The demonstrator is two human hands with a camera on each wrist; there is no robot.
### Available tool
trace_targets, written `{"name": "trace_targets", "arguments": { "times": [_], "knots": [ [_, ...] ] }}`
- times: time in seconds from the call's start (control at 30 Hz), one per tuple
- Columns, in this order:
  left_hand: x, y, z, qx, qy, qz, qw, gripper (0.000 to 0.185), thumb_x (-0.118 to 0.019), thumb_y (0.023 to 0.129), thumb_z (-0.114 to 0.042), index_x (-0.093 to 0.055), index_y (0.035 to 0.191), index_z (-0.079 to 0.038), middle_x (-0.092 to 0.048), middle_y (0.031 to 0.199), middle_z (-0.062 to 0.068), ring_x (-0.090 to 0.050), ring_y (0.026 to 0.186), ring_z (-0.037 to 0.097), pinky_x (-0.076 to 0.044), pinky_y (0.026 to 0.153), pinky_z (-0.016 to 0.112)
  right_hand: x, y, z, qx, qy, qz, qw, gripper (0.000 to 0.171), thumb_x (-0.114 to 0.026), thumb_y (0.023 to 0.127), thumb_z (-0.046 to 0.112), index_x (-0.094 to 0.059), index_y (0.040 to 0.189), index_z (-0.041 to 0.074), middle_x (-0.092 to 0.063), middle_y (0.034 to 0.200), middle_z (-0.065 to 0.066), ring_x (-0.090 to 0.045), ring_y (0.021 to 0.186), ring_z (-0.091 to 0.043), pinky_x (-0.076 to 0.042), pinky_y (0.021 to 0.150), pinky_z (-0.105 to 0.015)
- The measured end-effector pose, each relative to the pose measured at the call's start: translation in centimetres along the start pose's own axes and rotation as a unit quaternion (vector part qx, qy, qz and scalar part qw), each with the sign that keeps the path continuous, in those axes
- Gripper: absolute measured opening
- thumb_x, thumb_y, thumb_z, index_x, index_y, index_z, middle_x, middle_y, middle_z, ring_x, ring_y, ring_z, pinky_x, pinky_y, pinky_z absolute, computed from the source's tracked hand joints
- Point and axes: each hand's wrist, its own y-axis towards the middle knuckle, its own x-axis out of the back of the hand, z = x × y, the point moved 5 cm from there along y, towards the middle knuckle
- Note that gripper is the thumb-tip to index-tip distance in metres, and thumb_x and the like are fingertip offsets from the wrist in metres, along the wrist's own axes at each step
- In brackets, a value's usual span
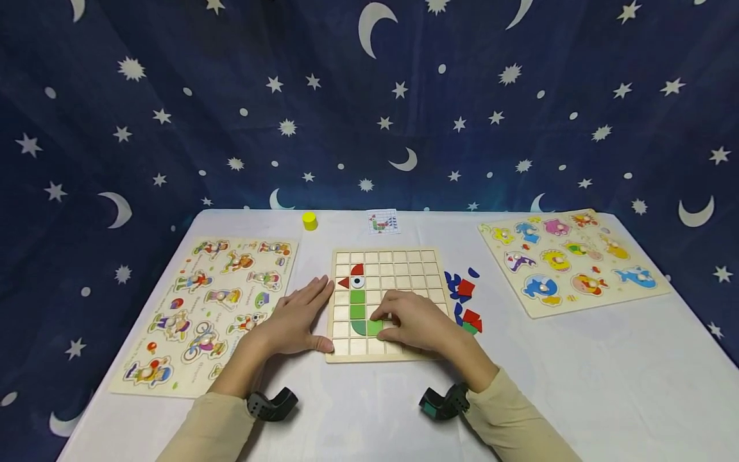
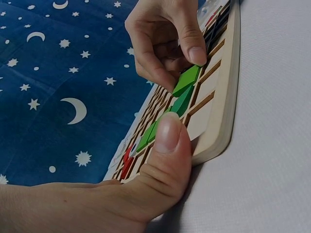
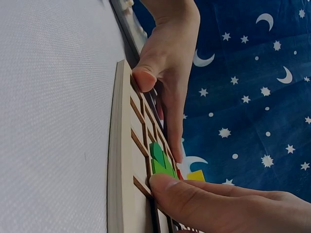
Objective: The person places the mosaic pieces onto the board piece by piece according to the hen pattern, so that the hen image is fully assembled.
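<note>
A wooden grid board [image 1: 398,276] lies mid-table. In one column sit a red quarter-round piece, a white tile with a black eye [image 1: 358,282], two light green squares [image 1: 357,312] and a darker green quarter-round piece [image 1: 358,328]; a red triangle [image 1: 344,282] is left of the eye. My right hand [image 1: 418,321] pinches a light green square tile [image 2: 187,80] between thumb and fingers, beside the darker green piece. My left hand [image 1: 297,321] lies with straight fingers along the board's left edge, its thumb [image 2: 168,133] at the near corner.
Loose blue, red and green pieces [image 1: 466,288] lie right of the board. A picture card [image 1: 383,222] and a yellow cylinder [image 1: 310,221] stand behind it. Picture puzzle boards flank it, one at left [image 1: 196,333] and one at right [image 1: 568,301].
</note>
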Motion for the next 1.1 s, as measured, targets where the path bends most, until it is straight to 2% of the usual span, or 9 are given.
{"name": "trace_targets", "arguments": {
  "times": [0.33,0.53,0.63,0.73,0.83,0.9,1.0,1.1],
  "knots": [
    [-0.1,0.1,0.0,0.0,0.005,0.005,1.0,0.117,-0.066,0.066,-0.069,-0.014,0.154,-0.012,-0.009,0.161,0.009,-0.008,0.149,0.029,-0.021,0.11,0.062,0.0,0.0,0.0,0.0,-0.002,-0.005,1.0,0.028,-0.077,0.079,0.034,-0.073,0.105,0.026,-0.06,0.093,0.013,-0.048,0.073,-0.005,-0.04,0.064,-0.021],
    [0.0,0.2,0.2,0.003,0.002,0.005,1.0,0.117,-0.066,0.065,-0.07,-0.013,0.154,-0.013,-0.008,0.161,0.008,-0.008,0.149,0.028,-0.018,0.111,0.062,0.3,0.0,0.1,0.007,0.008,-0.003,1.0,0.029,-0.076,0.079,0.034,-0.072,0.106,0.024,-0.062,0.094,0.012,-0.05,0.076,-0.006,-0.042,0.066,-0.02],
    [0.1,0.2,0.1,0.003,0.0,0.004,1.0,0.118,-0.066,0.065,-0.069,-0.014,0.154,-0.012,-0.009,0.161,0.009,-0.008,0.149,0.029,-0.017,0.112,0.062,1.1,0.0,-0.5,0.006,0.028,-0.002,1.0,0.03,-0.076,0.08,0.034,-0.072,0.107,0.023,-0.061,0.093,0.01,-0.051,0.076,-0.007,-0.044,0.067,-0.02],
    [0.2,0.3,0.0,0.003,-0.003,0.002,1.0,0.118,-0.067,0.065,-0.068,-0.014,0.154,-0.012,-0.009,0.161,0.009,-0.008,0.149,0.029,-0.016,0.112,0.062,2.6,-0.4,-2.1,-0.001,0.047,-0.004,0.999,0.034,-0.076,0.08,0.031,-0.07,0.111,0.019,-0.061,0.094,0.005,-0.052,0.077,-0.009,-0.045,0.067,-0.022],
    [0.3,0.3,-0.2,0.0,-0.007,0.001,1.0,0.117,-0.069,0.065,-0.066,-0.014,0.153,-0.011,-0.01,0.161,0.01,-0.009,0.148,0.03,-0.016,0.112,0.063,4.2,-1.4,-4.5,-0.032,0.054,0.008,0.998,0.047,-0.078,0.079,0.028,-0.064,0.122,0.017,-0.057,0.102,-0.003,-0.052,0.08,-0.014,-0.044,0.071,-0.026],
    [0.3,0.3,-0.2,0.001,-0.008,0.002,1.0,0.117,-0.069,0.065,-0.066,-0.014,0.154,-0.012,-0.009,0.161,0.009,-0.009,0.148,0.03,-0.016,0.112,0.063,5.1,-2.3,-6.3,-0.073,0.053,0.027,0.996,0.061,-0.08,0.076,0.027,-0.056,0.131,0.018,-0.052,0.107,-0.007,-0.051,0.086,-0.017,-0.044,0.074,-0.03],
    [0.2,0.3,-0.1,0.001,-0.008,0.003,1.0,0.117,-0.069,0.065,-0.066,-0.014,0.154,-0.012,-0.009,0.161,0.009,-0.009,0.148,0.03,-0.016,0.112,0.063,5.7,-3.8,-8.5,-0.139,0.052,0.075,0.986,0.084,-0.084,0.071,0.027,-0.041,0.143,0.021,-0.043,0.111,-0.013,-0.047,0.092,-0.023,-0.044,0.077,-0.034],
    [0.1,0.3,0.0,0.0,-0.005,0.002,1.0,0.118,-0.069,0.065,-0.066,-0.014,0.154,-0.011,-0.01,0.161,0.01,-0.009,0.148,0.03,-0.016,0.112,0.062,5.8,-4.9,-9.8,-0.178,0.042,0.118,0.976,0.101,-0.086,0.066,0.028,-0.028,0.149,0.022,-0.038,0.11,-0.014,-0.041,0.098,-0.026,-0.045,0.081,-0.039]
  ]
}}
